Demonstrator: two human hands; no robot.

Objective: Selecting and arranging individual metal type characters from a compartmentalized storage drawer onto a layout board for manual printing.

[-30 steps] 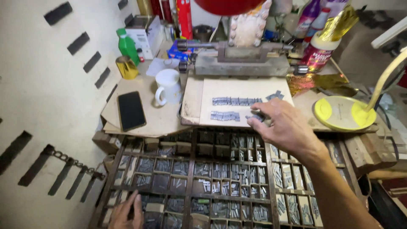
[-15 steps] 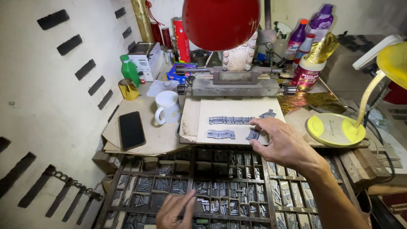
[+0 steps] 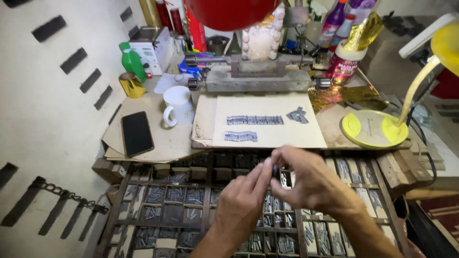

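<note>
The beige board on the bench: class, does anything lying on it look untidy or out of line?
Yes. Two neat rows of metal type lie straight on the board, but a small heap of loose pieces sits jumbled at the upper row's right end.

The single head-worn camera looks steeply down and forward from above the person's chest, facing a cluttered workbench set against a pale wall on the left. It sits close enough that the left hand [image 3: 244, 203] and right hand [image 3: 306, 179] fill the lower middle, over the compartmented type case [image 3: 162, 210] at the bottom edge, while the cardboard sheet [image 3: 267, 126] lies mid-frame and the metal press [image 3: 258, 76] and bottles crowd the far top. A red lamp shade [image 3: 229, 12] cuts into the top edge, very near the lens; there is no second view to share any part.
</note>
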